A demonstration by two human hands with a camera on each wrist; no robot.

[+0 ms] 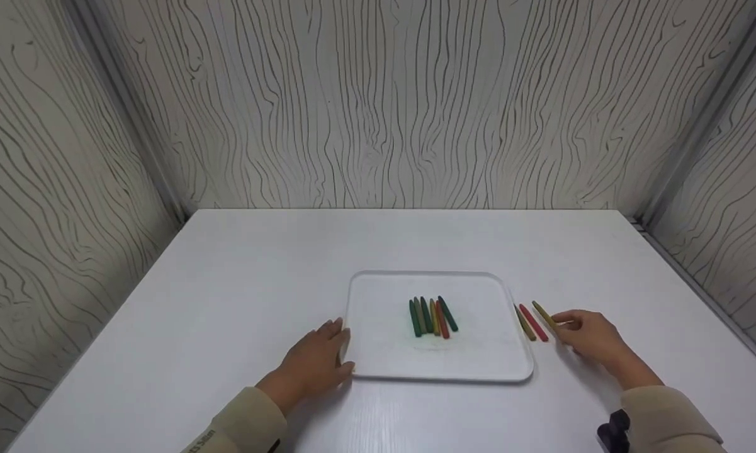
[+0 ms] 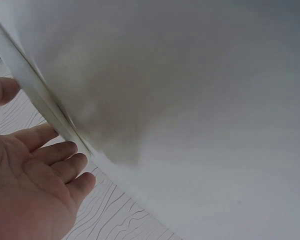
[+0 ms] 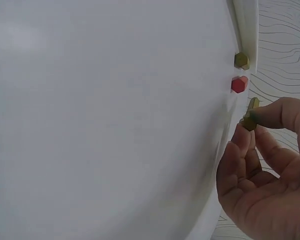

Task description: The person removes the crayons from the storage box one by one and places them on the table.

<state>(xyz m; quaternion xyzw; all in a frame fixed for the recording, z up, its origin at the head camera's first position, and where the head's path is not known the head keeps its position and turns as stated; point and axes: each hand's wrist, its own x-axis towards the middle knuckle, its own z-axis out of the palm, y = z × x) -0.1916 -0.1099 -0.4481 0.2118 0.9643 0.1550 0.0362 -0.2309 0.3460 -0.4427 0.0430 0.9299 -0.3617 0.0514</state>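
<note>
A white tray [image 1: 384, 355] lies on the table, bearing several green, olive, yellowish and red crayons [image 1: 440, 319] side by side. My left hand [image 1: 315, 362] rests at the tray's left edge, thumb near the front corner; in the left wrist view its loosely extended fingers [image 2: 65, 152] touch the rim. Right of the tray, my right hand [image 1: 588, 336] pinches the near end of an olive crayon [image 1: 543, 313] between thumb and fingers. Just left of it lie a red crayon [image 1: 534, 323] and another olive crayon [image 1: 525, 324], close to the tray's right rim. The right wrist view shows their hexagonal ends.
The white table [image 1: 258, 251] extends around the tray. Wood-grain patterned panels [image 1: 378, 107] stand behind it and on both sides. Faint smudges mark the tray near the crayons.
</note>
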